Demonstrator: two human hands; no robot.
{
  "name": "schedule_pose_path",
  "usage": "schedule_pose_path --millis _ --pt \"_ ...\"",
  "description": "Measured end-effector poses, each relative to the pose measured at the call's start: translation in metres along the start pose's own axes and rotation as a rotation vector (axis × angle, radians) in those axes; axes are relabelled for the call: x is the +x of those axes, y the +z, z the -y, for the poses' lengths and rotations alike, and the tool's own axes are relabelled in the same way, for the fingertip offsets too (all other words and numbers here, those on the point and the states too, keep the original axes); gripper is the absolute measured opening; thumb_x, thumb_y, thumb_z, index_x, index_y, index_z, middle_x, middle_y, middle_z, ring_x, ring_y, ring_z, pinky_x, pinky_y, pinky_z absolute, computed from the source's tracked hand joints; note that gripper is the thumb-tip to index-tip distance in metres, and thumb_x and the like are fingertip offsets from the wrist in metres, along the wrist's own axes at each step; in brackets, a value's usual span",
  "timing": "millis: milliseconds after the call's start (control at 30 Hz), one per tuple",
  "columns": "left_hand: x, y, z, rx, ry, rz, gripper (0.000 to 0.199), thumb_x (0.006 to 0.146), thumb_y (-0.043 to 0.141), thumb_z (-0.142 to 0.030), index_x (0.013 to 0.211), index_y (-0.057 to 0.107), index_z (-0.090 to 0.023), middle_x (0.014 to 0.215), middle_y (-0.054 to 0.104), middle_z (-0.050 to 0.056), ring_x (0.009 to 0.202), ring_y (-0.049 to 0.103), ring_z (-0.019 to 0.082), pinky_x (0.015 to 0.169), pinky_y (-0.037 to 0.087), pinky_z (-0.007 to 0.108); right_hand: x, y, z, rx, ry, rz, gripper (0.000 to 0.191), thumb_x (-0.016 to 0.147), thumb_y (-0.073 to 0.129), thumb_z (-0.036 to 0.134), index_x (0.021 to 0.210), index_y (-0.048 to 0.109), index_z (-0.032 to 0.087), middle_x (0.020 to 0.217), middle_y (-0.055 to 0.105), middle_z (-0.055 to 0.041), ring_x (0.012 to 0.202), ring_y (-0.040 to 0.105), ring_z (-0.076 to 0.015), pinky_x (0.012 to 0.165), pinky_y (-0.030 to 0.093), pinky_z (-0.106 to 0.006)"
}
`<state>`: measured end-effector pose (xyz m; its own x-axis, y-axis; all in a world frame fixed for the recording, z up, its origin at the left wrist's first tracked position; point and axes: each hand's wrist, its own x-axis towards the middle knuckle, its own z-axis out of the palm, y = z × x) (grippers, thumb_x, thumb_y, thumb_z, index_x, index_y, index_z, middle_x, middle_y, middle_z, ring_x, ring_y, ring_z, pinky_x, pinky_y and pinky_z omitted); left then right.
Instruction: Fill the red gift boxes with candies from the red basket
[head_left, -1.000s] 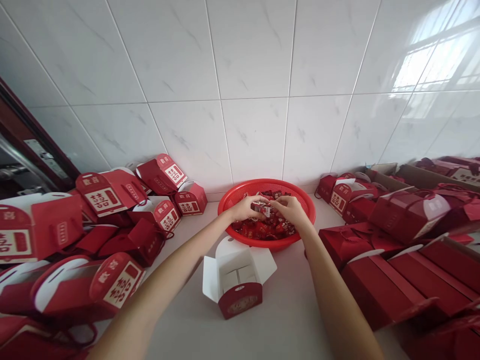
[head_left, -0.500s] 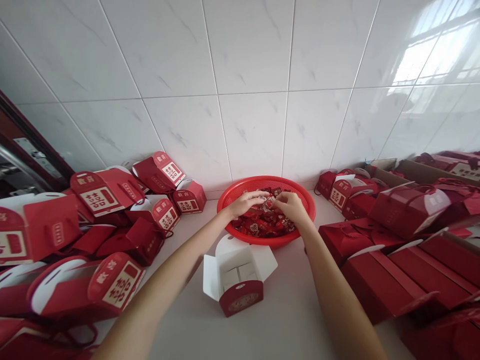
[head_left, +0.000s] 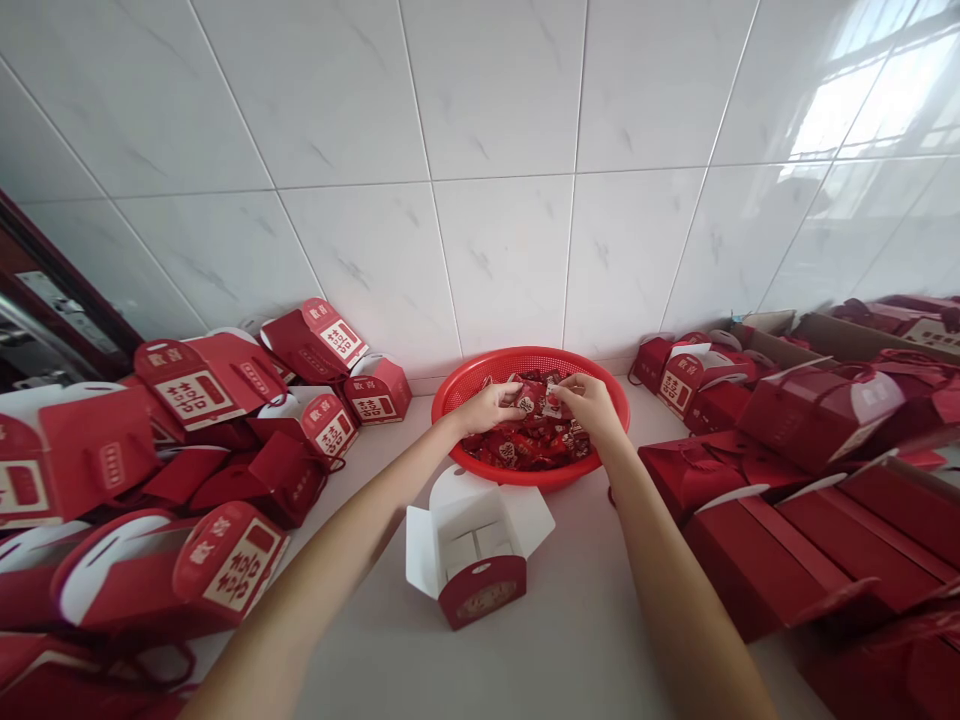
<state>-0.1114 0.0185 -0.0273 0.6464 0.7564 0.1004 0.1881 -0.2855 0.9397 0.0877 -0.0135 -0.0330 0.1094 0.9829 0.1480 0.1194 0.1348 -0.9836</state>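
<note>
Both hands are over a red plastic basket (head_left: 480, 372) holding many red wrapped candies (head_left: 536, 445). My left hand (head_left: 489, 408) is at the basket's left part, its thumb and fingers closed on a red wrapped candy. My right hand (head_left: 589, 402) pinches a small packet with a white and red wrapper (head_left: 553, 402) near the basket's middle. In front of the basket stands an open box (head_left: 484, 590), white inside and red outside, with its flaps spread; neither hand touches it.
Many red boxes with gold labels (head_left: 225, 380) are piled on the left. More red boxes (head_left: 772, 560) lie on the right, with brown cardboard (head_left: 840, 340) behind them. A white tiled wall (head_left: 502, 260) rises behind the basket.
My left hand's fingers have closed in, and the hands are slightly farther apart. More of the candies shows between them. The open box has not moved.
</note>
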Motion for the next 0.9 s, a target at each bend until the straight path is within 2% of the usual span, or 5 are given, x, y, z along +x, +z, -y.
schedule_pose_path --millis 267,433,633,767,900 --pt "0.000 -0.001 0.000 0.049 -0.001 -0.042 0.056 0.072 0.081 -0.054 0.112 0.072 -0.015 0.116 0.073 0.012 0.111 0.066 0.029 0.100 0.050 0.045 -0.003 0.000 0.005 -0.059 -0.004 0.019 0.008 0.073 0.065 0.025 0.073 0.062 0.018 0.072 0.068 -0.0032 0.065 0.062 -0.0154 0.060 0.049 -0.026" --pt "0.001 -0.004 0.002 0.241 -0.009 -0.115 0.041 0.079 0.077 -0.045 0.111 0.074 -0.020 0.120 0.073 0.008 0.112 0.065 0.026 0.102 0.049 0.041 -0.006 0.000 0.009 -0.072 -0.017 0.027 0.006 0.070 0.064 0.024 0.070 0.065 0.018 0.067 0.068 -0.0022 0.062 0.060 -0.0148 0.059 0.047 -0.026" --pt "0.001 -0.005 0.003 0.300 -0.025 -0.192 0.034 0.084 0.073 -0.037 0.114 0.074 -0.021 0.123 0.072 0.007 0.112 0.066 0.024 0.099 0.051 0.038 -0.008 0.000 0.011 -0.050 0.019 0.058 0.006 0.066 0.063 0.021 0.062 0.063 0.018 0.059 0.062 -0.0002 0.055 0.054 -0.0125 0.053 0.043 -0.025" --pt "0.002 -0.007 0.006 0.313 0.005 -0.233 0.031 0.085 0.071 -0.035 0.112 0.074 -0.020 0.119 0.073 0.007 0.113 0.066 0.024 0.103 0.049 0.040 -0.009 0.001 0.011 -0.024 0.059 0.115 0.007 0.066 0.063 0.018 0.060 0.061 0.018 0.058 0.060 0.0001 0.053 0.053 -0.0115 0.050 0.044 -0.023" --pt "0.002 -0.008 0.006 0.314 0.039 -0.204 0.029 0.084 0.072 -0.037 0.109 0.075 -0.022 0.119 0.073 0.006 0.108 0.067 0.022 0.101 0.051 0.040 -0.011 0.001 0.015 0.019 0.112 0.164 0.011 0.067 0.067 0.015 0.060 0.059 0.018 0.058 0.058 0.0010 0.055 0.055 -0.0115 0.051 0.048 -0.023"
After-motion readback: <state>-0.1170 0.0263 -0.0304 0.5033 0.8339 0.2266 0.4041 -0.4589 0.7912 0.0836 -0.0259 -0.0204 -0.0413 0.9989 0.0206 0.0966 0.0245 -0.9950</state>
